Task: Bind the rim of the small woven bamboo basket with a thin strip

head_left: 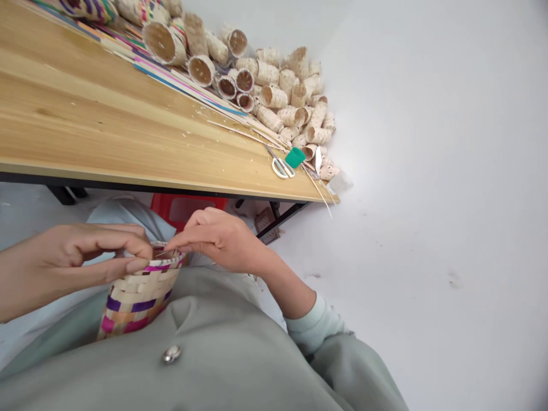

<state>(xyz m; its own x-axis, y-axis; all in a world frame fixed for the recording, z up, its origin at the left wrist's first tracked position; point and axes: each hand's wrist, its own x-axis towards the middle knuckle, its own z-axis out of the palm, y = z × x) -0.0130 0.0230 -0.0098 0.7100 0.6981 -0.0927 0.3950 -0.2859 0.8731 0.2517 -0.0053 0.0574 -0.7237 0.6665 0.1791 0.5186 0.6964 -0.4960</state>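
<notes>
A woven basket (pixel 143 291) with pink, purple and orange bands among pale strips stands tilted in my lap, against the grey-green jacket. My left hand (pixel 92 251) pinches its rim on the near left side, thumb outside and fingers at the inner edge. At the rim's right side my right hand (pixel 214 237) has its thumb and fingers pressed together. Something thin shows at those fingertips, too small to name. The basket's inside is mostly hidden by both hands.
A wooden table (pixel 128 137) runs in front of me. On it lie white-handled scissors (pixel 281 166), a green cup-like piece (pixel 295 157), coloured strips (pixel 171 80) and many birch-bark-like cylinders (pixel 274 96). Under the table is a red stool (pixel 188 205).
</notes>
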